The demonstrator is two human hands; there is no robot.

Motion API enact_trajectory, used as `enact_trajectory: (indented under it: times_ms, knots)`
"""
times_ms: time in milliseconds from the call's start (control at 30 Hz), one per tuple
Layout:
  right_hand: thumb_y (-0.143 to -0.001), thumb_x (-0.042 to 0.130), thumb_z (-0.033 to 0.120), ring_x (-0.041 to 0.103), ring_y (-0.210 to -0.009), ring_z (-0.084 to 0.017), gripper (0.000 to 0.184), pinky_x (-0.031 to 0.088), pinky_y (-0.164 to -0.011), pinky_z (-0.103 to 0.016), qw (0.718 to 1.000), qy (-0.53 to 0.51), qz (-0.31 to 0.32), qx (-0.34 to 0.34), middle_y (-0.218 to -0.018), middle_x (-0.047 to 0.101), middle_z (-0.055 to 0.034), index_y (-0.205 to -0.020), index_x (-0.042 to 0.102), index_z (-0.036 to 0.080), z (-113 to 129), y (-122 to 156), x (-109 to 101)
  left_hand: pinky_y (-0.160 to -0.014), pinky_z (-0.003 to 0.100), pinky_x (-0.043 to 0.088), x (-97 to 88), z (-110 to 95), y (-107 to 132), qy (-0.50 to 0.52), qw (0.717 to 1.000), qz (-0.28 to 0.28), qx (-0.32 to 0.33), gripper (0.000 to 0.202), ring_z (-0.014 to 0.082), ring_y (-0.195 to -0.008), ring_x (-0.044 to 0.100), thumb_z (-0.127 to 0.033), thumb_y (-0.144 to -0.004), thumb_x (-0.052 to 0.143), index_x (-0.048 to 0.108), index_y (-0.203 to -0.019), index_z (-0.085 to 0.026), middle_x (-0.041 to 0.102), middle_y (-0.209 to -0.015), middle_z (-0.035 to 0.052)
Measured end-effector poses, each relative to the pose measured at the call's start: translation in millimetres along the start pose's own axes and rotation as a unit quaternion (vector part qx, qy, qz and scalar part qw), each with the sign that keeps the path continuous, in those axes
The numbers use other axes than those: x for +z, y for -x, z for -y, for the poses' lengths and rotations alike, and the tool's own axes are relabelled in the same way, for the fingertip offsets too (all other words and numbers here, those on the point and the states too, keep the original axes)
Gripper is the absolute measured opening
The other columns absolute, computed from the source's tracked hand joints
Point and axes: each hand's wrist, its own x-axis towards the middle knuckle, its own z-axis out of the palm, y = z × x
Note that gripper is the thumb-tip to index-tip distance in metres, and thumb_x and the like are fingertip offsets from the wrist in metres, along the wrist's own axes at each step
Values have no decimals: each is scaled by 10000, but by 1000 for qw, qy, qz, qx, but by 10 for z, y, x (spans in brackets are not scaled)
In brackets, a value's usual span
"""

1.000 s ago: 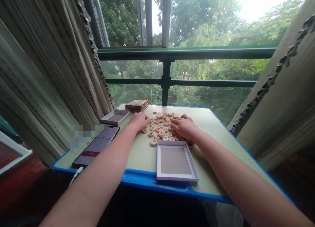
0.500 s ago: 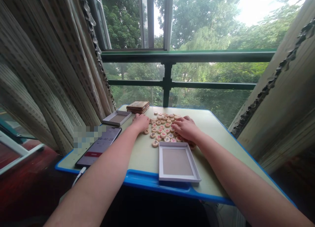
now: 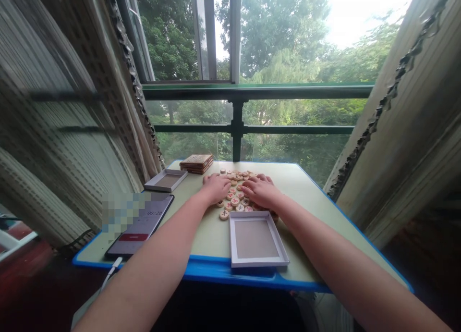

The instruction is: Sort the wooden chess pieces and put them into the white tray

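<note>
Round wooden Chinese chess pieces (image 3: 235, 202) with red and dark characters lie bunched on the pale table (image 3: 306, 192). Over the left side of the bunch, my left hand (image 3: 216, 187) lies palm down with its fingers stretched out. My right hand (image 3: 262, 190) rests palm down over the right side, fingers spread and touching pieces. Between the two hands a narrow band of pieces shows; those beneath the palms are hidden. Just in front of the pieces sits a shallow white box tray (image 3: 257, 238) with nothing in it.
At the left stands a second shallow box part (image 3: 166, 180). Behind it lies a folded wooden board (image 3: 196, 163). A phone (image 3: 140, 226) showing a timer lies at the left edge, with a white cable (image 3: 112, 269) plugged in. Curtains (image 3: 72, 106) flank a window with a green railing (image 3: 259, 92).
My left hand has moved right onto the pieces, and the gap between my hands has narrowed. The whole view has shifted slightly as the head turned.
</note>
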Motion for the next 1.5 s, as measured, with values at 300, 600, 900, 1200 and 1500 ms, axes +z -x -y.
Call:
enact_trajectory:
  times_ms: [300,600,900,1200,1500]
  knots:
    - [-897,231,577,382,-1130,-277,515,268,-952,-442,1000,-8,19,-13,-1243,561,-28,-1246,544,363,-17,-34,31,-978,500,256,-12,-124,-21,-26,1000,-2,-8,454,314,-1190,376,-501,-893,265,578,-1194,-369,485,-1318,63]
    - [-900,247,569,381,-1123,-267,509,278,-949,-424,1000,1,7,-9,-1169,581,-62,-1189,587,323,0,-23,41,-926,496,281,-4,-172,-29,-28,1000,12,1,456,321,-1129,409,-467,-899,249,624,-1114,-322,540,-1227,73]
    - [-925,199,520,361,-1135,-270,565,273,-945,-413,1000,10,-15,-12,-1278,528,-31,-985,700,264,-49,-10,-24,-954,443,283,-68,-212,14,-14,999,-16,44,423,262,-1155,431,-429,-909,302,676,-991,-251,617,-1191,50]
    - [-946,211,439,448,-1038,-230,494,321,-906,-356,997,-5,-72,-12,-1144,634,-41,-1144,616,238,-120,-29,-14,-950,457,298,-32,-166,-16,-23,999,-7,28,406,274,-1159,446,-433,-900,317,695,-970,-303,610,-1221,13]
    - [-939,189,406,525,-900,-253,547,370,-783,-353,995,41,-31,87,-980,657,-124,-947,686,177,-411,-9,-41,-962,445,315,-59,-165,9,-39,998,0,51,398,277,-1170,444,-421,-885,363,664,-1067,-236,598,-1229,66]
